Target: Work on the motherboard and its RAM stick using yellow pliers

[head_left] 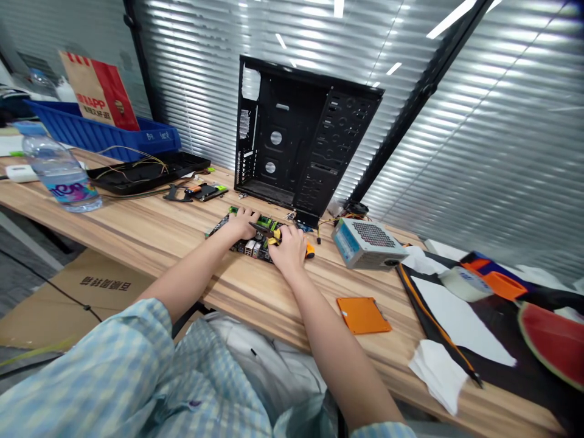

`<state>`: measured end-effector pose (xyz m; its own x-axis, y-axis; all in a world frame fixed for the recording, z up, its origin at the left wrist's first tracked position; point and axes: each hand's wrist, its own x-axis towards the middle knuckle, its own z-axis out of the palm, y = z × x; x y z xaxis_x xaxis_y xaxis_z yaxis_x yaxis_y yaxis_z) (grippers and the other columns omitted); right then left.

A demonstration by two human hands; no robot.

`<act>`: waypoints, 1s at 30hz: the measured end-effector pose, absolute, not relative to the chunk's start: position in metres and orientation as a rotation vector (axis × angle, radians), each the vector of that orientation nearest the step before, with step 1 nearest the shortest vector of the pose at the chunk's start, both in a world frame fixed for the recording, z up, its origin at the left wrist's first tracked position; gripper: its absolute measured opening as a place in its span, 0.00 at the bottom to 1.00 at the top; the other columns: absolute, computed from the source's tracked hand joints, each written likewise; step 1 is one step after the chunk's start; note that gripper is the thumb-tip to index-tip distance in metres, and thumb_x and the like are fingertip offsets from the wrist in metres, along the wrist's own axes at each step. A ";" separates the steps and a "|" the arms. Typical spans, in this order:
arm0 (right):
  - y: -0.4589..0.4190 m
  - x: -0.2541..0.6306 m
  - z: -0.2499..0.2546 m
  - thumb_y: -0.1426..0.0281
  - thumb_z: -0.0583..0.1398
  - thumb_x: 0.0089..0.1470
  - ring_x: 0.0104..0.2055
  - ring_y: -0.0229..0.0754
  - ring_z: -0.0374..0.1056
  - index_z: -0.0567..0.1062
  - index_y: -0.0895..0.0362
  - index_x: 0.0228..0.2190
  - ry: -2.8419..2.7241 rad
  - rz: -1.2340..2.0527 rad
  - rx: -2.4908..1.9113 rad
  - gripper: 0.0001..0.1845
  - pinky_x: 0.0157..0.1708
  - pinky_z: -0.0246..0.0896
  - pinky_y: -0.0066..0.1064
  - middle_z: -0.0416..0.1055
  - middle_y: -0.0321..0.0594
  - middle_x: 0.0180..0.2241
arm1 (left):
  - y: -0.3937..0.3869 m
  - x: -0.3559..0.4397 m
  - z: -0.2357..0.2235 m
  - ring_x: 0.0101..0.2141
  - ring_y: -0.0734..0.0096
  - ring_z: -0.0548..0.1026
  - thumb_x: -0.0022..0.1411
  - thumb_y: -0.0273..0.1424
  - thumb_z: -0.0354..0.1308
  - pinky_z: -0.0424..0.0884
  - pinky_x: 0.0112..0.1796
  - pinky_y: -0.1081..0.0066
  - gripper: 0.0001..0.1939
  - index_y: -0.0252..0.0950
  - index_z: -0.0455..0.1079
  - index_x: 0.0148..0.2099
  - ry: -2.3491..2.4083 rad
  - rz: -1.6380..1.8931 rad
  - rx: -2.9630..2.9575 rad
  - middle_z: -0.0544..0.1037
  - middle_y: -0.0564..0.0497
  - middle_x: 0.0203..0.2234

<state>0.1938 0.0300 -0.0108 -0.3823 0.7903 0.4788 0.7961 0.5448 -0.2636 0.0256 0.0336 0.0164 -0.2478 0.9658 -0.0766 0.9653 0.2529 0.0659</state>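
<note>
While bare, hands (244,222) on green motherboard (250,242)

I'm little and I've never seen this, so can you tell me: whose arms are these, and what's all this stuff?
A person wears a camera on their head, so this picture shows what they see, looking down at their own arms. Their left hand rests on a computer board. Their right hand seems to hold a yellow-handled tool. On the wooden table stand a black computer case, a metal power box and a water bottle.
</note>
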 end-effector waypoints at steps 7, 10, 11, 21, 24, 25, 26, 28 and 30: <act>0.031 0.194 -0.011 0.64 0.56 0.54 0.45 0.48 0.59 0.71 0.53 0.37 -2.198 -0.014 -1.258 0.09 0.44 0.52 0.37 0.70 0.41 0.41 | 0.030 0.027 0.021 0.63 0.45 0.52 0.61 0.36 0.51 0.56 0.56 0.43 0.30 0.40 0.54 0.65 2.393 -0.014 1.870 0.56 0.37 0.63; 0.031 0.194 -0.010 0.64 0.56 0.55 0.45 0.47 0.59 0.71 0.54 0.36 -2.204 -0.027 -1.216 0.08 0.44 0.52 0.37 0.70 0.42 0.41 | 0.028 0.026 0.022 0.63 0.45 0.52 0.62 0.37 0.49 0.57 0.56 0.43 0.29 0.40 0.54 0.64 2.390 -0.003 1.897 0.58 0.36 0.62; 0.030 0.194 -0.010 0.64 0.56 0.55 0.45 0.47 0.58 0.72 0.54 0.36 -2.207 -0.035 -1.201 0.08 0.44 0.51 0.36 0.70 0.42 0.41 | 0.027 0.026 0.022 0.63 0.45 0.52 0.62 0.37 0.49 0.56 0.56 0.43 0.28 0.40 0.54 0.64 2.389 0.003 1.910 0.58 0.36 0.62; 0.030 0.194 -0.010 0.67 0.57 0.53 0.42 0.48 0.59 0.73 0.55 0.34 -2.176 -0.134 -1.111 0.07 0.40 0.50 0.37 0.71 0.42 0.38 | 0.029 0.019 0.028 0.60 0.45 0.58 0.63 0.41 0.50 0.57 0.56 0.45 0.28 0.36 0.56 0.63 2.444 0.033 1.918 0.62 0.36 0.60; 0.031 0.194 -0.011 0.66 0.58 0.53 0.42 0.47 0.60 0.72 0.55 0.33 -2.165 -0.104 -1.123 0.07 0.40 0.51 0.36 0.72 0.41 0.36 | 0.025 0.021 0.032 0.58 0.44 0.61 0.63 0.41 0.50 0.60 0.55 0.47 0.28 0.36 0.57 0.62 2.485 0.041 1.894 0.63 0.35 0.58; 0.031 0.194 -0.011 0.66 0.57 0.53 0.41 0.47 0.60 0.72 0.55 0.33 -2.169 -0.087 -1.131 0.07 0.40 0.51 0.36 0.73 0.40 0.36 | 0.023 0.021 0.033 0.58 0.43 0.61 0.63 0.41 0.50 0.60 0.54 0.47 0.28 0.35 0.57 0.62 2.500 0.046 1.887 0.63 0.34 0.58; 0.031 0.194 -0.011 0.65 0.57 0.53 0.41 0.47 0.60 0.71 0.55 0.33 -2.175 -0.069 -1.140 0.07 0.40 0.51 0.36 0.73 0.40 0.35 | 0.022 0.022 0.034 0.58 0.43 0.61 0.63 0.41 0.49 0.60 0.54 0.47 0.28 0.35 0.56 0.62 2.513 0.053 1.883 0.62 0.34 0.59; 0.031 0.194 -0.010 0.64 0.57 0.54 0.42 0.47 0.61 0.71 0.55 0.33 -2.188 -0.042 -1.160 0.07 0.39 0.52 0.35 0.74 0.40 0.35 | 0.021 0.025 0.036 0.58 0.42 0.61 0.63 0.41 0.48 0.60 0.54 0.47 0.29 0.35 0.55 0.63 2.530 0.073 1.878 0.61 0.33 0.59; 0.029 0.194 -0.009 0.65 0.56 0.54 0.42 0.47 0.61 0.71 0.55 0.33 -2.197 -0.037 -1.175 0.07 0.39 0.52 0.35 0.74 0.40 0.35 | 0.019 0.028 0.037 0.58 0.42 0.60 0.63 0.41 0.48 0.60 0.54 0.47 0.29 0.36 0.54 0.64 2.543 0.092 1.878 0.60 0.34 0.59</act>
<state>0.1935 0.0295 -0.0088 -0.3968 0.7377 0.5463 0.7558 0.6003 -0.2616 0.0281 0.0194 0.0375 -0.2949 0.9541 0.0516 0.9554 0.2934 0.0346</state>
